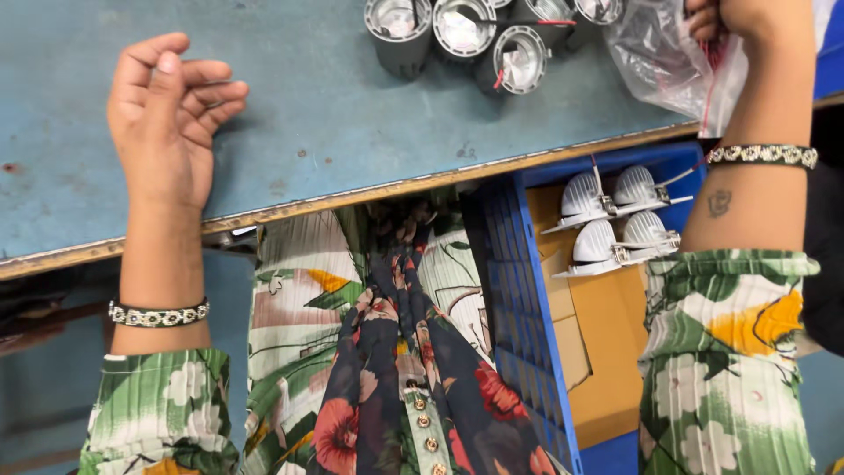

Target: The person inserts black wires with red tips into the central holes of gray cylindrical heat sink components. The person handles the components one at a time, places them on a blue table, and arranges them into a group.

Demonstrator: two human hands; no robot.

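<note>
At the worktop's (334, 114) far right corner, a clear plastic bag (659, 57) is pinched by the right hand (747, 18); the left hand (167, 114) is rested open, empty. The bag could be dragged off the edge.

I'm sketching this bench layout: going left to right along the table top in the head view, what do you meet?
Left hand, resting empty on the blue table → cluster of grey lamp housings → clear plastic bag → right hand gripping the bag.

Clear crumpled plastic bag (661, 54) with a red strip at the worktop's (334, 114) far right edge, pinched at its top by the right hand (737, 16), brown cardboard liner (607, 352) folded inside the blue crate (527, 334) below the worktop edge
</note>
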